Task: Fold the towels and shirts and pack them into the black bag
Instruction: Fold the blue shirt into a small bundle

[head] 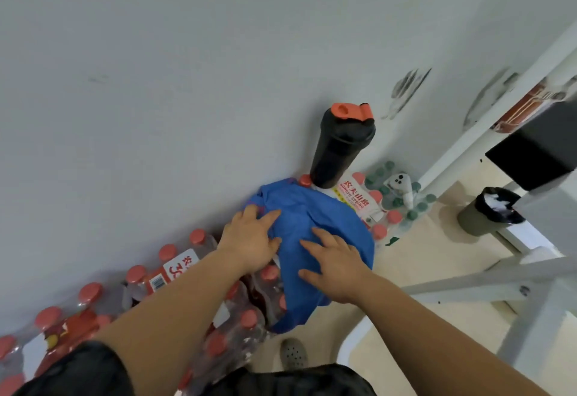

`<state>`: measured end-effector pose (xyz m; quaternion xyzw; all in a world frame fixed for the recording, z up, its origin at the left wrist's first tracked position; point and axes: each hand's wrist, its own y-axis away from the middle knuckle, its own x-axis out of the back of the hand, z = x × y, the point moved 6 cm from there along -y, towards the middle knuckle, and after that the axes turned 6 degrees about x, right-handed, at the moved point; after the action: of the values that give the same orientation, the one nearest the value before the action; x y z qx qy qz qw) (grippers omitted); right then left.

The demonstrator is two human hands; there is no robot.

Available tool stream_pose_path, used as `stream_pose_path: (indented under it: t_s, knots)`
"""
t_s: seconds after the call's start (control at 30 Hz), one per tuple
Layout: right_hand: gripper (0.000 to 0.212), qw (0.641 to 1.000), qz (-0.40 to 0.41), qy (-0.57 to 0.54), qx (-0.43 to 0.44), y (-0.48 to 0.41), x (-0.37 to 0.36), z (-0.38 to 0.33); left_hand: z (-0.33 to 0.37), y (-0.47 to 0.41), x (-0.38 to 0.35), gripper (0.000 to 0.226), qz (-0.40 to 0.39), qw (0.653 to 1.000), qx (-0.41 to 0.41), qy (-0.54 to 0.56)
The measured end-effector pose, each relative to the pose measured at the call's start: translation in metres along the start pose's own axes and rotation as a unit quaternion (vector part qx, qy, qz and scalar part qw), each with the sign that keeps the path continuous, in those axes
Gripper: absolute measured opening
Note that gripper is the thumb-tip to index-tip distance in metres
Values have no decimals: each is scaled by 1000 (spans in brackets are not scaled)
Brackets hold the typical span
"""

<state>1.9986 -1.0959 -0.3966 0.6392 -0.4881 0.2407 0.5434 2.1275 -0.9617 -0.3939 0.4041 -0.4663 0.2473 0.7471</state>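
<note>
The blue cloth (pixel 315 214) lies bunched on packs of water bottles (pixel 175 270) against the wall, just in front of a black shaker bottle (pixel 340 146). My left hand (pixel 249 239) and right hand (pixel 337 267) rest flat on it, fingers spread, gripping nothing. Its folds hide whether it is a towel or a shirt.

Your blue cloth (pixel 315 220) (towel or shirt, it's too bunched to say) lies rumpled on top of the shrink-wrapped water-bottle packs (pixel 240 330), close against the wall. Its near edge droops over the front of the packs. Your left hand (pixel 249 239) and right hand (pixel 338 266) rest flat on it.
</note>
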Motion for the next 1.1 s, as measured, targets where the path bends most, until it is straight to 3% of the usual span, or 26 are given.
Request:
stream_pose_path:
  t_s: [0.2,0.47,0.7,0.87,1.03,1.1]
  knots:
    - [58,989,74,58,118,-6,11,-5,21,-17,-6,49,32,999,26,11]
    - [53,979,45,18,199,4,5,-10,15,-6,-3,9,148,970,99,164]
    - [47,964,55,-44,257,8,1,-15,-2,45,-6,33,161,927,128,312]
    - [43,935,252,-118,220,-12,44,-5,-20,89,-5,42,130,934,112,313]
    - [63,982,104,-47,151,-49,30,-18,-40,133,-8,48,132,935,130,303]
    - [68,984,93,-28,147,-51,21,-34,-49,149,-8,48,130,937,134,297]
